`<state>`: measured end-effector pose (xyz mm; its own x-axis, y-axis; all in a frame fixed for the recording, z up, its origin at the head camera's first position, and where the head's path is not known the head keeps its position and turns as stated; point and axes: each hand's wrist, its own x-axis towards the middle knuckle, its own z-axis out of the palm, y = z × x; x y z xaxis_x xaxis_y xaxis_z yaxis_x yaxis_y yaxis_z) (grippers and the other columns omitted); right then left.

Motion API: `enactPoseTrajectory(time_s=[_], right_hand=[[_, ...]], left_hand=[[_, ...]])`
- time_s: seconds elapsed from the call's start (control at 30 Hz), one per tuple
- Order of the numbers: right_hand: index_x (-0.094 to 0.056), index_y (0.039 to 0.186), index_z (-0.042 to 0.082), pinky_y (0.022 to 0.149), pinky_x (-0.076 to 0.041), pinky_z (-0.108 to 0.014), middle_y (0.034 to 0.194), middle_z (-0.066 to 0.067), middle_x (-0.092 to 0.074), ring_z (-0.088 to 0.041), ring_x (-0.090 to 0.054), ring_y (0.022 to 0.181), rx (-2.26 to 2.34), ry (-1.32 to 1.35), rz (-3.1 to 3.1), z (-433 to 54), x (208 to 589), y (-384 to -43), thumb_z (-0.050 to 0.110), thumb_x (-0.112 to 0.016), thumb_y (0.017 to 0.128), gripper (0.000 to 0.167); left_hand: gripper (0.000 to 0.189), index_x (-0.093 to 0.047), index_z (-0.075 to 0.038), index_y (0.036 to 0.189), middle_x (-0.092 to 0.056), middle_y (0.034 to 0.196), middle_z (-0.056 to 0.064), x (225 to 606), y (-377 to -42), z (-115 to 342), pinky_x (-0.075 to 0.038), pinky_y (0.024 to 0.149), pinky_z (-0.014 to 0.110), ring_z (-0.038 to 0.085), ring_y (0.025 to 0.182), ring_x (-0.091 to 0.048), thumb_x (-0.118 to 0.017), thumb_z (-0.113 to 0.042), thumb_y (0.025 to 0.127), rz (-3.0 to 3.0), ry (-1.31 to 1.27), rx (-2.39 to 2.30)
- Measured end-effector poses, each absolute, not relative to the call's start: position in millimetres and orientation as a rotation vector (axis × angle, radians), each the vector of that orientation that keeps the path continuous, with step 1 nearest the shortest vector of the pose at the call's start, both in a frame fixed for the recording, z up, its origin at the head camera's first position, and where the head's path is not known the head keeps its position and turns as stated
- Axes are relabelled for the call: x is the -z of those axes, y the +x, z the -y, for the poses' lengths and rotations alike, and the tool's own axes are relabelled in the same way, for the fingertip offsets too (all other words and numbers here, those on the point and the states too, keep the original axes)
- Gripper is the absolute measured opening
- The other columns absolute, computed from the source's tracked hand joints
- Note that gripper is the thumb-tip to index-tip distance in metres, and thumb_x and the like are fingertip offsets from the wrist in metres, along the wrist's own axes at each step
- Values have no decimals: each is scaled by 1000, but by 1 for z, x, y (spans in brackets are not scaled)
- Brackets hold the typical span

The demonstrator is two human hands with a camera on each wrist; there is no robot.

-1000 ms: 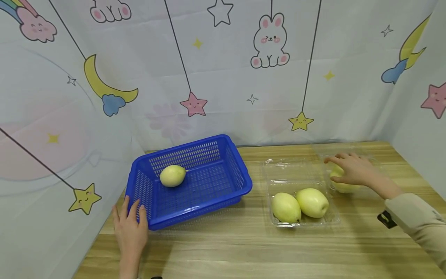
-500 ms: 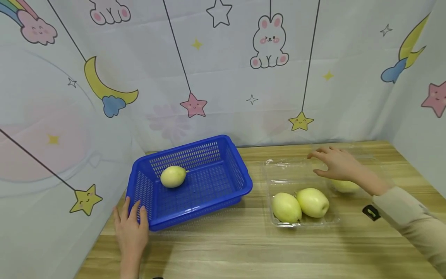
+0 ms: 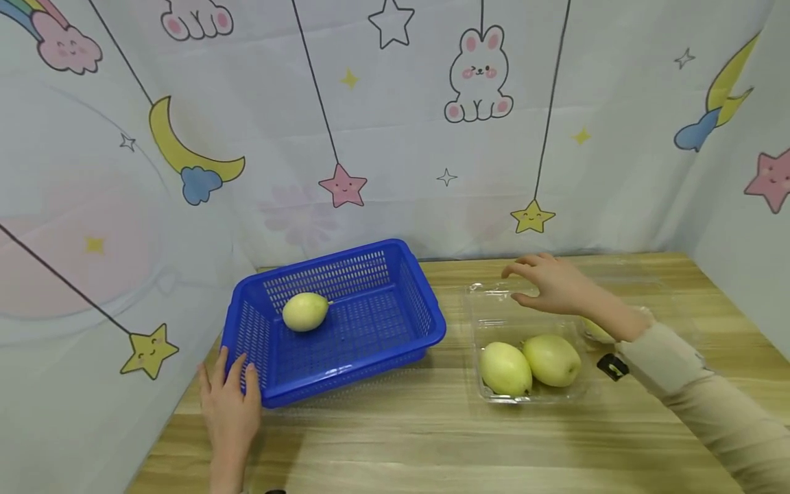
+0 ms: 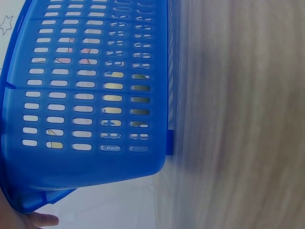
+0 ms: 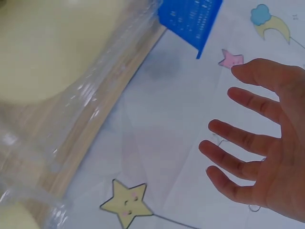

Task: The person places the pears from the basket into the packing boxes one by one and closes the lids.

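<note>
While a white printed curtain point(image 3: 401, 137) closes off the far, left and right sides, a wood-grain counter point(image 3: 395, 446) fills the near part of the scene. On its left half sits a blue basket point(image 3: 345, 374) with slotted walls, set at a slant so that its right end is farther off than its left. To the right of it is a clear box point(image 3: 512, 400), its lid laid back on the far side. Farther right lies a second box point(image 3: 623, 280), also clear, partly hidden behind a beige sleeve point(image 3: 685, 377).

The left hand point(image 3: 231, 408) is at the basket's left end, its grip spread, fingers nearly straight against the rim. The right hand point(image 3: 546, 285) is in the air over the far part of the first box, its grip spread too, fingers slightly bent.

One pale green fruit point(image 3: 305, 312) lies in the left part of the basket, stem to the right. A left fruit point(image 3: 506, 369) and a right fruit point(image 3: 552, 360) sit side by side in the first box's near half. Another fruit point(image 3: 597, 331) shows in the second box, mostly covered by the right wrist. Beside the sleeve's end is a black piece point(image 3: 613, 366).
</note>
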<state>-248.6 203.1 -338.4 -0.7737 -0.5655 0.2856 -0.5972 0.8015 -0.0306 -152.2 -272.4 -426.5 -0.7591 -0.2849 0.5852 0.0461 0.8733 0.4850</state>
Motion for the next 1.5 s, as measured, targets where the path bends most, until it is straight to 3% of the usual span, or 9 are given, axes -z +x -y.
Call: enactPoseTrajectory(time_s=[0.4, 0.87, 1.33, 1.5], right_hand=[[-60, 107, 16, 74, -47, -42, 108, -7, -60, -27, -55, 96, -278, 982, 2691, -151, 315, -253, 25, -63, 80, 29], [-59, 108, 15, 87, -46, -41, 109, -7, -60, -26, -55, 104, -443, 1080, 2712, -106, 310, -268, 23, -60, 82, 27], [-58, 109, 12, 91, -44, -40, 111, -8, -59, -25, -53, 107, -532, 1125, 2757, -75, 296, -282, 22, -55, 85, 27], [-58, 109, 12, 85, -45, -37, 111, -6, -59, -21, -54, 100, -528, 1177, 2739, -62, 292, -287, 22, -55, 85, 26]], left_hand=[[37, -58, 9, 106, -44, 128, 30, 424, -154, 274, -9, 112, 48, 41, 126, -33, -40, -20, 90, 2372, 137, 587], [38, -58, 9, 107, -44, 129, 29, 427, -154, 275, -8, 112, 47, 42, 128, -31, -40, -20, 90, 2380, 149, 599], [37, -57, 10, 106, -45, 127, 30, 430, -155, 275, -8, 113, 46, 39, 127, -34, -39, -19, 91, 2347, 133, 618], [37, -57, 11, 105, -46, 126, 31, 431, -155, 277, -7, 113, 45, 37, 127, -35, -39, -18, 91, 2340, 135, 624]])
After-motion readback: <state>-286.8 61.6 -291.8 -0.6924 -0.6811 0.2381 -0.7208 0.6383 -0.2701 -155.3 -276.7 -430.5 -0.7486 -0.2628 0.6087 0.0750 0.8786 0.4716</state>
